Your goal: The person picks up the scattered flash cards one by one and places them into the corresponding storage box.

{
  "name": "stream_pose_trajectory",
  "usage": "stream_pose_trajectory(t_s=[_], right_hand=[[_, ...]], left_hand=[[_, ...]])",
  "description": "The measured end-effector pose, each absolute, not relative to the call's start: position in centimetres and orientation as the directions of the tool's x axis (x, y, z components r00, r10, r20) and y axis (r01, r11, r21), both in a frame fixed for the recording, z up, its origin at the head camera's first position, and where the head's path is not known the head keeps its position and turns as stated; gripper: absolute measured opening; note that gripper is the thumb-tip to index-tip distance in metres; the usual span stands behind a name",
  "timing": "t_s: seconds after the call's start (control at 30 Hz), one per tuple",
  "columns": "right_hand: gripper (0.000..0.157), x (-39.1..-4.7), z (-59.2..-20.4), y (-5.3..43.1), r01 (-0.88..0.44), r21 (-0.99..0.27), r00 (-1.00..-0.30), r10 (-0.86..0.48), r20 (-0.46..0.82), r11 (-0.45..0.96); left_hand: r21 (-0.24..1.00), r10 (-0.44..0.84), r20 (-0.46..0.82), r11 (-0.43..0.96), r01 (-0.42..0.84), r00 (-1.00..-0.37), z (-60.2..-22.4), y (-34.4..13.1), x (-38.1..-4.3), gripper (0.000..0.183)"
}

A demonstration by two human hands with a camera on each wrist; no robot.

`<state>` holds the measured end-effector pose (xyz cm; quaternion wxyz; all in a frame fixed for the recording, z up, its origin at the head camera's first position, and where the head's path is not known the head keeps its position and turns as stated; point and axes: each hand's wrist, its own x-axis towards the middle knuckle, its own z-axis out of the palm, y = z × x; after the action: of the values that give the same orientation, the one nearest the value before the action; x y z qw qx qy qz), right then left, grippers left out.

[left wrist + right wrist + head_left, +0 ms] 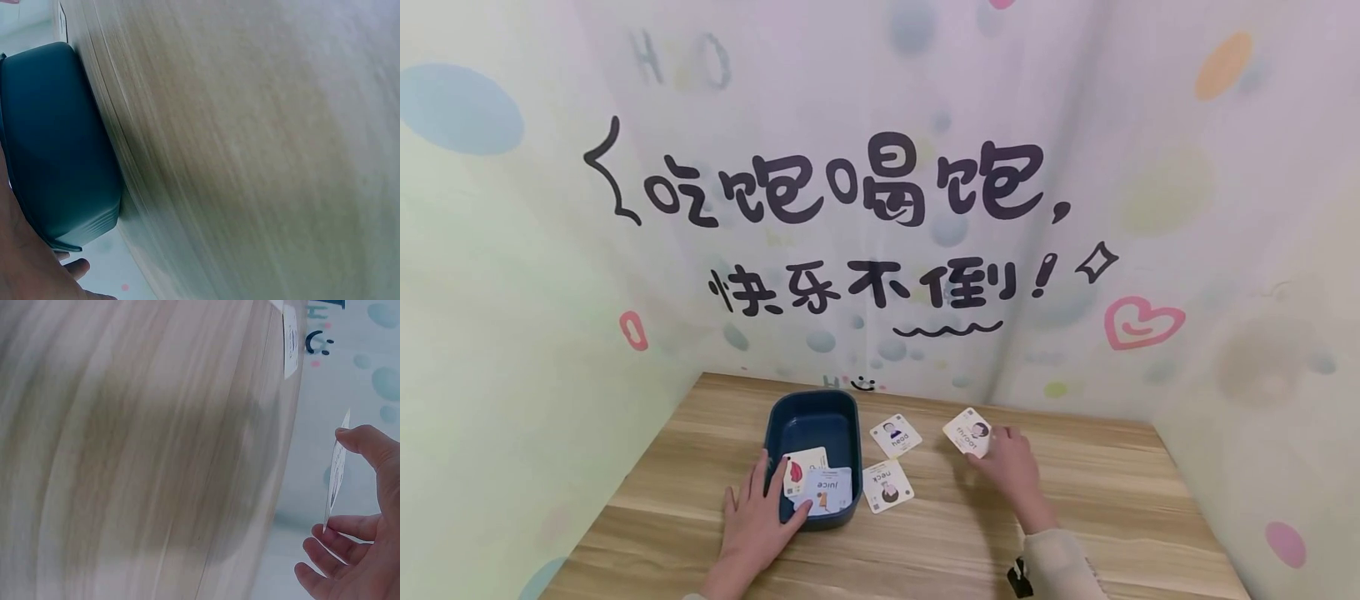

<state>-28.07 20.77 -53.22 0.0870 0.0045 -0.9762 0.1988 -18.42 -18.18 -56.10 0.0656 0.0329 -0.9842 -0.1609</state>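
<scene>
My right hand pinches a white card reading "throat" by its edges. In the right wrist view the card stands off the wooden surface between thumb and fingertips. My left hand, fingers spread, rests on the near left side of a dark blue box, its thumb over the rim. Inside the box lie a card with red lips and a pale blue "juice" card overlapping it. The left wrist view shows the box's outer wall beside the hand.
Right of the box lie a "head" card and a "neck" card. The wood-grain table meets a decorated curtain with large black lettering at its far edge. A small black object shows by my right sleeve.
</scene>
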Motion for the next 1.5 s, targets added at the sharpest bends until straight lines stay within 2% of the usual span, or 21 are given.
stream_pose_trajectory(t_s=[0.87,1.2,1.5], right_hand=[[0.075,-26.1,-52.4,16.7,-0.143,-0.463,-0.982,-0.068,0.174,0.875],[0.076,-25.5,-51.8,14.9,-0.175,-0.474,-0.978,-0.098,0.183,0.863],[0.076,-24.9,-51.7,13.4,-0.217,-0.459,-0.971,-0.143,0.191,0.861]], left_hand=[[0.319,-0.074,0.122,0.947,-0.031,-0.99,-55.9,-18.2,-18.1,0.084],[0.312,-0.072,0.167,0.95,-0.016,-0.983,-56.1,-18.2,-18.2,0.083],[0.319,-0.079,0.156,0.947,-0.025,-0.985,-56.1,-18.1,-18.2,0.084]])
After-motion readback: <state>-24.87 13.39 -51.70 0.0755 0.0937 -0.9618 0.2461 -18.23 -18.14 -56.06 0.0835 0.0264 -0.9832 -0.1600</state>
